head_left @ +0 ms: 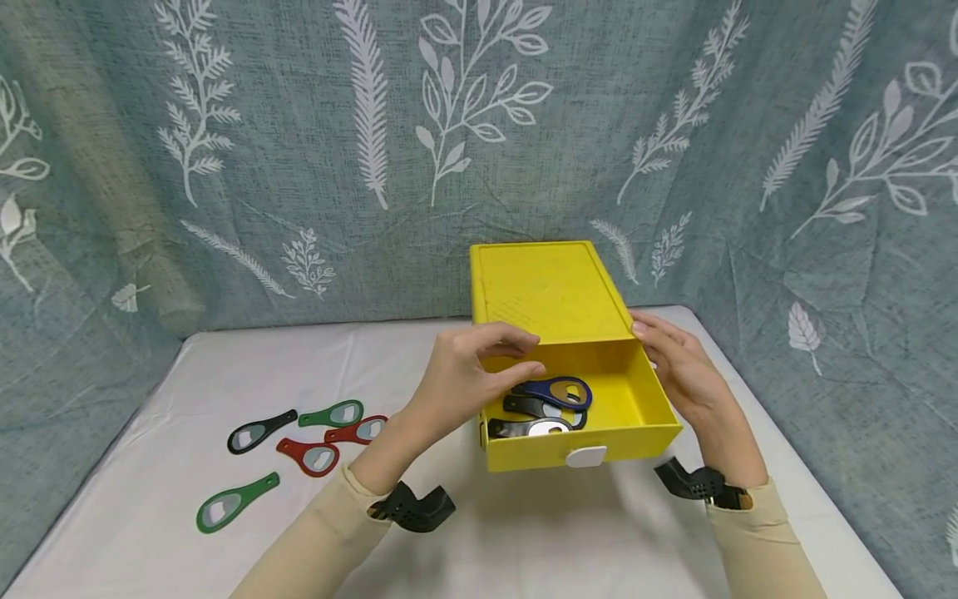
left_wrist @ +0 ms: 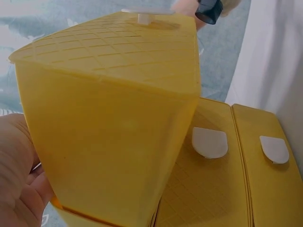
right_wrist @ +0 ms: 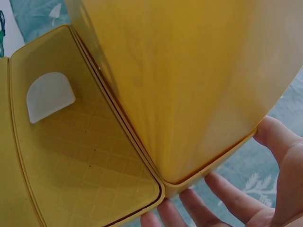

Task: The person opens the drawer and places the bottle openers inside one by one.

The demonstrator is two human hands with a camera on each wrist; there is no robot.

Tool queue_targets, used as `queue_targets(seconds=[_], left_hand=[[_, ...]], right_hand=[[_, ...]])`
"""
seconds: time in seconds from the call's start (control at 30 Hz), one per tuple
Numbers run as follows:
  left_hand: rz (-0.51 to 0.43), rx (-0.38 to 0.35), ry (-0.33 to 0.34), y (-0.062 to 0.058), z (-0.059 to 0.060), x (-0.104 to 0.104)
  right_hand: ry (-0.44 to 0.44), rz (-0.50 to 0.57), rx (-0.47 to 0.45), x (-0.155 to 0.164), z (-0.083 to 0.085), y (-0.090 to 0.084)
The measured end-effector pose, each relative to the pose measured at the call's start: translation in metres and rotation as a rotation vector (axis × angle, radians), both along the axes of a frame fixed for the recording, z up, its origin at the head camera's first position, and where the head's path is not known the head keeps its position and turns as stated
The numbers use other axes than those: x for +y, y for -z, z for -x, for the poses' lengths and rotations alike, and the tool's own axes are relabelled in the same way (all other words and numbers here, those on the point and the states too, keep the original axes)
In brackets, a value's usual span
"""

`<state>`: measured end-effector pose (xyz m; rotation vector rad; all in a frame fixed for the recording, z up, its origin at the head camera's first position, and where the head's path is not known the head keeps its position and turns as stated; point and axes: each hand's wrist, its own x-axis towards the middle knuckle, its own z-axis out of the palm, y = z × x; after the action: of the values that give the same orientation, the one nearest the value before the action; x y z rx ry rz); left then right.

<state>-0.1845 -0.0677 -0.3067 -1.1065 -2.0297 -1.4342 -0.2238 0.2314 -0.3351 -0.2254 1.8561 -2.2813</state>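
The yellow drawer (head_left: 599,416) stood pulled out from its yellow box (head_left: 546,291) on the white desk (head_left: 224,358), holding a blue opener (head_left: 557,391) and black ones. The left hand (head_left: 464,383) curled its grip over the drawer's left wall. The right hand (head_left: 684,370) lay with straight, relaxed fingers against the drawer's right side. Left of the drawer lay green, red and black openers (head_left: 299,441).

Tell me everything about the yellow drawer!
The yellow drawer looks like plastic, with a white tab handle on its front. It sits pulled partway out of a yellow case on the white table. Inside lie bottle openers, blue and black. The left hand holds its left side, and the right hand rests on its right side.
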Motion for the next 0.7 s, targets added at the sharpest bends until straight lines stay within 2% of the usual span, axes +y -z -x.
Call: queue_targets(seconds=[0.17, 0.3, 0.4, 0.5, 0.6, 0.7], left_hand=[[-0.023, -0.023, -0.043, 0.000, -0.004, -0.001], [-0.103, -0.087, -0.082, -0.008, -0.021, -0.004], [-0.211, -0.181, -0.031, -0.015, -0.041, -0.006], [-0.311, -0.294, 0.067, -0.018, -0.059, -0.005], [-0.349, -0.392, 0.140, -0.015, -0.072, 0.000], [-0.335, -0.467, 0.194, -0.008, -0.083, 0.007]], right_hand=[[-0.008, -0.004, -0.003, 0.000, -0.001, 0.001], [-0.001, -0.030, -0.011, 0.000, 0.000, 0.001], [-0.001, -0.042, -0.012, -0.001, 0.000, 0.000], [-0.006, -0.038, -0.013, -0.001, 0.001, -0.001], [-0.006, -0.022, -0.013, -0.001, 0.002, -0.001], [-0.002, -0.008, -0.018, 0.000, 0.002, -0.002]])
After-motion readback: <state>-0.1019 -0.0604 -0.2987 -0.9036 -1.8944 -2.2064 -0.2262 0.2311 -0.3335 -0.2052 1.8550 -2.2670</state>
